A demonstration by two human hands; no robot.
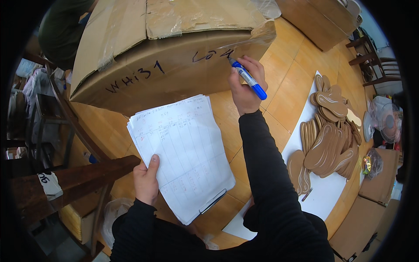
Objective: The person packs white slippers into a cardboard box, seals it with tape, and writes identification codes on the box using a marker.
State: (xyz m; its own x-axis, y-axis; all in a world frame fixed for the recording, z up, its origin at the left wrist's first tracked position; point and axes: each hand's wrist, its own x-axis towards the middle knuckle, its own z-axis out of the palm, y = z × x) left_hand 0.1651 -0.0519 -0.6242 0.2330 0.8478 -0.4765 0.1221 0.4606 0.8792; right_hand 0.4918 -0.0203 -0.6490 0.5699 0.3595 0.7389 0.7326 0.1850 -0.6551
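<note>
A blue and white marker pen [248, 79] is gripped in my right hand [248, 89], its tip against the side of a large cardboard box [183, 81] where dark handwriting runs. My left hand [147, 180] holds a clipboard with a stack of papers [187, 153] by its left edge, the thumb on top. Faint columns of handwriting cover the top sheet, and the clip [214, 201] sits at the end nearest me. Clear tape covers part of the box's right corner.
Several brown insole-shaped pieces [329, 135] lie heaped on a white sheet [323, 198] at right. A dark wooden beam [87, 172] juts in from the left. Another carton [321, 22], a wooden chair [379, 65] and a fan [388, 122] stand farther right.
</note>
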